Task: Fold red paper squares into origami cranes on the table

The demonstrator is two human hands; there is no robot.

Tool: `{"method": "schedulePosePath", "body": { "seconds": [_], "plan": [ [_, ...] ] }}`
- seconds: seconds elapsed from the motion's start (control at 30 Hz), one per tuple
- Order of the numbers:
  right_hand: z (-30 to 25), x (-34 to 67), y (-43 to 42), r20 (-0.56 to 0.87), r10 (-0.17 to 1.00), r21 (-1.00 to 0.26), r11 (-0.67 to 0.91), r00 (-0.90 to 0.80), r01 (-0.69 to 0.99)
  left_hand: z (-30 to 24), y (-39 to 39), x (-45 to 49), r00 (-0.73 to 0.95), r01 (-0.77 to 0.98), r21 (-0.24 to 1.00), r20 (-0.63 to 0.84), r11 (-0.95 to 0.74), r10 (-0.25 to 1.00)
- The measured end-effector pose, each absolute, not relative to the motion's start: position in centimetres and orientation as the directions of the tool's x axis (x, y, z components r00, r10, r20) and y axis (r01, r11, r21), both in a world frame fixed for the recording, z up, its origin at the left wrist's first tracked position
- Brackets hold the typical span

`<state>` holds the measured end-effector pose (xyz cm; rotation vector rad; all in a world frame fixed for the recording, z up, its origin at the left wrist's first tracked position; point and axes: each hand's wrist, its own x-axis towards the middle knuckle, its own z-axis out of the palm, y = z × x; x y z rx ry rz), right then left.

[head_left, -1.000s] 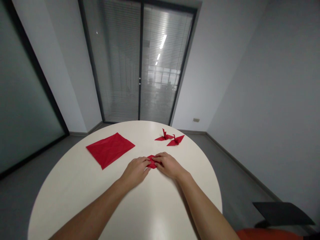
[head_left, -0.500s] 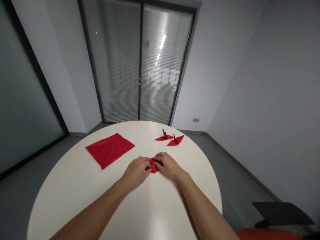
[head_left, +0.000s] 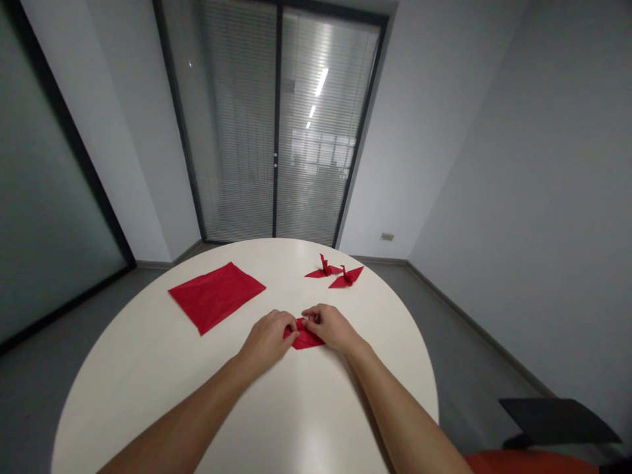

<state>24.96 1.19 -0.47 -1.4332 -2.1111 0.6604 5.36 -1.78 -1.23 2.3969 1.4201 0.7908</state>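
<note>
A small folded piece of red paper (head_left: 307, 339) lies low over the table in front of me, between both hands. My left hand (head_left: 269, 336) grips its left side, with the thumb on top and the fingers curled around the edge. At its upper right, my right hand (head_left: 330, 324) pinches the paper between thumb and index finger. Parts of the paper are hidden under the fingers, so its full folded shape cannot be made out. Beyond my right hand stand two red origami cranes, a farther crane (head_left: 324, 268) and a nearer crane (head_left: 347, 278).
Flat red paper sheets (head_left: 217, 296) lie on the left of the round white table (head_left: 162, 388). A chair with a black armrest (head_left: 557, 421) and an orange seat is at the lower right. Behind the table is a glass partition with blinds (head_left: 241, 145).
The folded paper has shifted slightly nearer to me and shows more of its lower right side. My right hand's fingers have drawn back a little from its top. The cranes and sheets stay put.
</note>
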Motion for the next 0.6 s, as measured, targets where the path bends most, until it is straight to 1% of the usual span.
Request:
{"method": "schedulePosePath", "body": {
  "seconds": [0.1,0.23,0.4,0.6],
  "plan": [
    [-0.5,25.0,1.2,0.119,0.931,-0.663,0.333,-0.344,0.671,-1.2,-1.8,5.4,0.371,0.722,0.486,0.327,-0.491,0.869],
    [-0.7,25.2,1.3,0.176,0.927,-0.677,0.359,-0.332,0.642,-1.3,-1.9,5.4,0.365,0.72,0.493,0.329,-0.488,0.871],
    [-1.6,25.4,1.8,0.12,0.917,-0.826,0.305,-0.381,0.474,-1.2,-1.8,5.4,0.386,0.72,0.47,0.341,-0.511,0.857],
    [-1.9,25.4,2.0,0.176,0.899,-0.86,0.338,-0.4,0.382,-1.2,-1.8,5.2,0.426,0.694,0.463,0.353,-0.551,0.833]
  ]
}}
